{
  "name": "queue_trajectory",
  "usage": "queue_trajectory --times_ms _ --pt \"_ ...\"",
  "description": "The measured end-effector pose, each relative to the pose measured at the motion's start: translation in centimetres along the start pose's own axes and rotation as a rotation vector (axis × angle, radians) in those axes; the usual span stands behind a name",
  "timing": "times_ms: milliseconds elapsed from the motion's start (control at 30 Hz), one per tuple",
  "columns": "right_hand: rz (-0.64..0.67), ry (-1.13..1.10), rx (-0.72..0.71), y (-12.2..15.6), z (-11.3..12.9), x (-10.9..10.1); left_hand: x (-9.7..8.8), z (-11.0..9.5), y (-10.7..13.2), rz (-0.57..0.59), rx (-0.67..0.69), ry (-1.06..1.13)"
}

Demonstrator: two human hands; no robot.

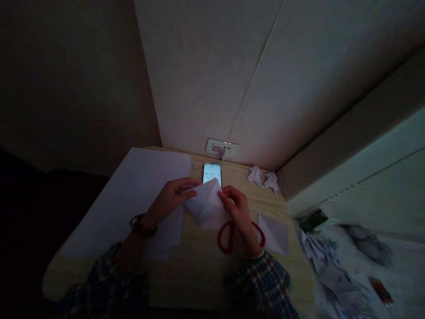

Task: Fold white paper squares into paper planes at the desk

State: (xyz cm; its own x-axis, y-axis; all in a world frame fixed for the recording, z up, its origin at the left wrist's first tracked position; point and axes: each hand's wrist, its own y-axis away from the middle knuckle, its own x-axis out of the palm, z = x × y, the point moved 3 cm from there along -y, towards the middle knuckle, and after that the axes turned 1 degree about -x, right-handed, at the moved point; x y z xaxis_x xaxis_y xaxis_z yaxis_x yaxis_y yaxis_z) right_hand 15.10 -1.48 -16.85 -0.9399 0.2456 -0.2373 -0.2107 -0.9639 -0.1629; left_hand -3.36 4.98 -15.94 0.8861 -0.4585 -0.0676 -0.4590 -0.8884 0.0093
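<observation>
A folded white paper (206,203) lies on the small wooden table (199,266), held between both hands. My left hand (172,195) pinches its upper left edge. My right hand (237,210) presses its fingers on the paper's right side. Red-handled scissors (226,241) lie under my right wrist. A lit phone (211,173) stands just behind the paper.
Large white sheets (133,199) cover the table's left half. A folded paper square (274,232) lies at right. Two small folded paper figures (262,177) sit at the back right. A wall socket (222,148) is behind the phone. Crumpled papers (332,266) lie off the table's right.
</observation>
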Motion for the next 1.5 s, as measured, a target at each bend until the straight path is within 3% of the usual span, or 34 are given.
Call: queue_trajectory --times_ms 233,433,700,1033,1500 --pt "0.093 -0.014 0.015 0.2 -0.1 0.3 0.6 0.3 0.1 0.127 -0.04 0.022" --pt "0.075 -0.022 0.01 0.2 -0.4 0.5 1.0 0.0 0.2 0.176 -0.047 0.034" --pt "0.028 -0.058 0.041 0.2 -0.5 0.3 0.9 0.3 0.1 0.141 -0.062 0.014" --pt "-0.039 -0.037 0.011 0.1 -0.9 0.1 0.6 0.4 0.0 0.046 0.08 -0.122" --pt "-0.087 0.054 -0.043 0.5 0.3 -0.2 0.5 1.0 -0.3 -0.001 -0.034 -0.002"
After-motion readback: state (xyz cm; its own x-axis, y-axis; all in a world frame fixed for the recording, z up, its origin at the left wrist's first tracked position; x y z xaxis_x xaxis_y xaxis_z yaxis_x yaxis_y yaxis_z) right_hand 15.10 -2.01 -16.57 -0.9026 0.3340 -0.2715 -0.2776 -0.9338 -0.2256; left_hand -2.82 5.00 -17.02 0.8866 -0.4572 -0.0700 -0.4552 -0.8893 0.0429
